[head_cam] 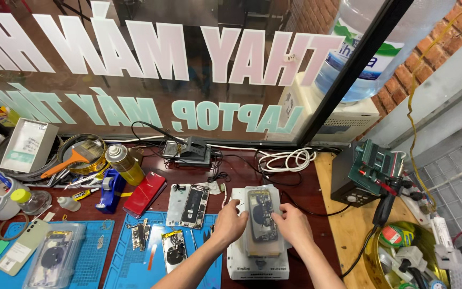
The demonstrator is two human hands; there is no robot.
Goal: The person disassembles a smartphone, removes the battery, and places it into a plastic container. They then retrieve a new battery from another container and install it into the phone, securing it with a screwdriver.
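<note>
An opened phone body (262,214) with its insides showing lies in a clear tray on a white heating-pad machine (258,265). My left hand (230,219) grips the tray's left edge. My right hand (292,223) holds its right side, fingers resting on the phone. Both hands reach in from the bottom of the view.
A blue work mat (135,254) carries another opened phone (175,247) and small parts. Nearby lie a phone frame (194,205), a red phone back (145,194), a yellow spray can (124,162), a tape dispenser (110,190). A green-topped black station (367,174) stands right. A glass pane runs behind.
</note>
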